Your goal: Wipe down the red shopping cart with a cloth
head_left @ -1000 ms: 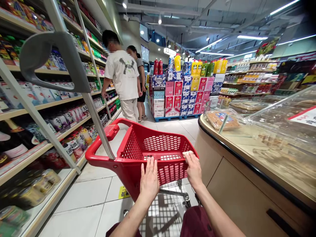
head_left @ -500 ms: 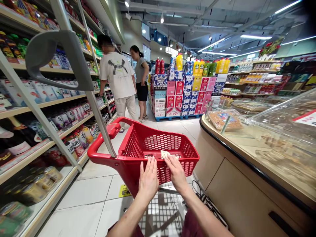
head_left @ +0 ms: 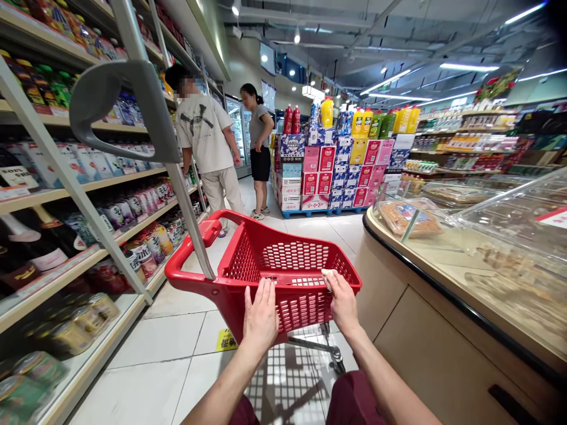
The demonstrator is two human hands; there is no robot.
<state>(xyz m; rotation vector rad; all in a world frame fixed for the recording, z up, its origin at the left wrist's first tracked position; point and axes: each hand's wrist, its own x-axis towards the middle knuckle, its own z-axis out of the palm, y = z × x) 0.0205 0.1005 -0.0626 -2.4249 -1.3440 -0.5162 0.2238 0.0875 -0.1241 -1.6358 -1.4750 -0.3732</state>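
Observation:
A red plastic shopping cart (head_left: 290, 245) with pierced basket walls stands sideways in front of me. My left hand (head_left: 261, 313) lies with outstretched fingers against the near side of its basket, fingertips at the rim. Farther right along that rim, my right hand (head_left: 344, 301) grips a small whitish cloth (head_left: 328, 275), which is pressed against the edge near the corner. Much of the cloth is hidden by the fingers. A metal pole with a grey handle (head_left: 155, 112) rises at the cart's left end.
Drink shelves (head_left: 93, 189) run along the left. Two people, one in a white T-shirt (head_left: 206, 133) and one in black shorts (head_left: 260, 164), stand beyond the cart. Stacked drink cartons (head_left: 319, 171) are behind. A curved food counter (head_left: 398, 277) flanks the right. A yellow floor sticker (head_left: 226, 340) lies below.
My right hand has slid the cloth rightward along the rim toward the corner. My left hand stays at the basket's side. The person in the white T-shirt has turned slightly.

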